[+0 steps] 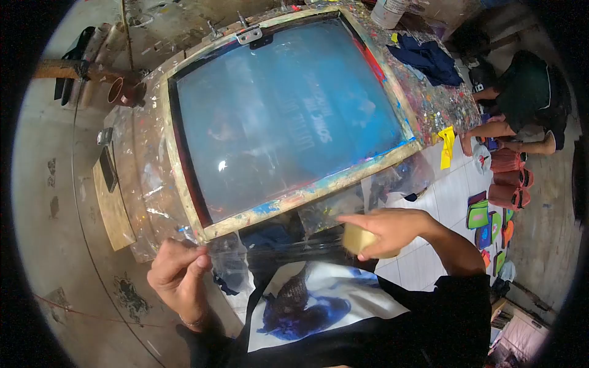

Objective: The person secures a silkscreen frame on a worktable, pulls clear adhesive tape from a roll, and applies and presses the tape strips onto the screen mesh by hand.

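A screen-printing frame (288, 195) with a wooden border and blue-grey mesh (264, 122) lies in front of me, pale lettering showing on the mesh. My right hand (392, 230) is closed around a roll of tape (356, 239), yellowish at its side. From the roll a strip of clear tape (276, 246) appears to stretch leftward across my front. Beside the frame's near left corner, my left hand (178, 273) pinches the strip's far end between thumb and fingers. Both hands are just off the near edge of the frame.
Metal hinge clamps (250, 35) hold the frame's far side. A dark cloth (427, 59) and a white bucket (388, 12) are on the paint-spattered table (451, 101). At right, another person (521, 98) bends over the floor near red bags (509, 178) and several colourful pouches (478, 214).
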### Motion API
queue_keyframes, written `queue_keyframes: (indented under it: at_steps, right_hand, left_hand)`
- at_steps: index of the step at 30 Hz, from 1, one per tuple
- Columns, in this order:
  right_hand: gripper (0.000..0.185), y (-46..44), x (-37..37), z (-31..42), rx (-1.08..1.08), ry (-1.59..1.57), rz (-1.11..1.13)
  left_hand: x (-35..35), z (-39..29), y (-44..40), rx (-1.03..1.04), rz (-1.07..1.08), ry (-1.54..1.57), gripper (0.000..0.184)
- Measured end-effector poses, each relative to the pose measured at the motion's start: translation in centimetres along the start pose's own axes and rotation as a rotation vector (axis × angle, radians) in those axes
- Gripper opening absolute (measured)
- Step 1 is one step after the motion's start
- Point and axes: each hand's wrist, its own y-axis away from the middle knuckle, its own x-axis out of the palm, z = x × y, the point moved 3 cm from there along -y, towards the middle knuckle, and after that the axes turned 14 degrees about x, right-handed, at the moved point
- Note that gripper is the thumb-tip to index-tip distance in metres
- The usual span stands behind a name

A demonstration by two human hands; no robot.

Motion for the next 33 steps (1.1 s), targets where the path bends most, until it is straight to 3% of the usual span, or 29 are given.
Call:
queue_keyframes:
  at_steps: [2, 3, 5, 6, 8, 9, 10, 12, 14, 17, 19, 21, 22, 24, 25, 27, 30, 31, 33]
  right_hand:
    - [0.070, -0.3, -0.7, -0.4, 0.121, 0.120, -0.126]
    - [0.070, 0.1, -1.2, -0.1, 0.120, 0.120, -0.125]
    - [0.050, 2.3, -2.1, 2.0, -0.066, -0.016, -0.021]
    - [0.039, 3.8, -2.3, 3.3, -0.138, -0.027, -0.097]
    - [0.039, 6.8, -2.5, 6.3, -0.342, 0.279, -0.290]
    - [0.038, 8.9, -3.3, 8.9, -0.246, 0.397, -0.252]
    - [0.034, 10.2, -2.7, 9.4, -0.390, 0.288, -0.358]
    - [0.029, 12.5, -2.3, 11.6, -0.497, 0.441, -0.610]
    - [0.027, 14.0, -1.2, 12.5, -0.493, 0.702, -0.865]
    - [0.017, 14.5, 3.5, 11.6, -0.504, 0.912, -0.873]
    - [0.019, 13.4, 6.7, 9.2, -0.570, 0.148, -1.368]
    - [0.020, 13.7, 6.4, 7.9, -0.535, -0.277, -1.556]
    - [0.024, 13.4, 4.0, 8.6, -0.784, 0.047, -1.442]
    - [0.029, 14.6, 2.6, 10.2, -0.995, 0.375, -1.294]
    - [0.037, 15.2, 2.1, 11.5, -0.756, 0.493, -1.152]
    - [0.046, 15.2, 1.5, 11.8, -0.484, 0.620, -1.023]
    - [0.027, 12.0, 0.0, 8.2, -0.343, -0.627, -0.526]
    - [0.025, 12.2, -2.0, 6.9, -0.301, -0.354, -0.648]
    - [0.023, 12.4, -6.2, 4.0, -0.178, 0.208, -0.919]
  left_hand:
    - [-0.2, 0.5, 0.0, 0.031, -0.017, 0.005, 0.011]
    - [-0.4, 0.9, 0.1, 0.057, -0.036, 0.009, 0.010]
    - [-2.3, 2.0, 0.5, 0.130, -0.145, 0.058, 0.013]
    - [-3.7, 2.4, 1.2, 0.236, -0.132, 0.169, 0.011]
    - [-7.0, 2.8, 2.3, 0.227, -0.305, 0.463, 0.007]
    - [-7.7, 2.4, 2.2, 0.205, -0.357, 0.523, 0.006]
    - [-8.3, 1.9, 2.0, 0.185, -0.411, 0.583, 0.006]
    - [-7.9, -0.3, 0.8, 0.448, -0.304, 1.123, 0.024]
    - [-8.6, -0.4, 0.8, 0.521, -0.355, 1.132, 0.023]
    - [-10.6, -0.6, 1.8, 0.658, -0.500, 1.175, 0.022]
    - [-11.4, -0.6, 2.3, 0.717, -0.584, 1.217, 0.023]
    - [-10.3, -1.4, 2.0, 0.661, -0.561, 1.149, 0.022]
    - [-9.7, -1.5, 1.7, 0.659, -0.534, 1.088, 0.021]
    - [-9.8, -0.9, 1.5, 0.655, -0.556, 1.116, 0.021]
    - [-9.7, -0.6, 1.2, 0.660, -0.574, 1.144, 0.021]
    - [-8.4, 0.6, 0.6, 0.651, -0.561, 1.182, 0.021]
    - [-6.9, 2.0, -0.3, 0.580, -0.494, 1.188, 0.021]
    - [-7.7, 1.6, -0.1, 0.576, -0.474, 1.150, 0.022]
    - [-8.6, 4.1, 0.2, 0.554, -0.419, 1.426, 0.025]
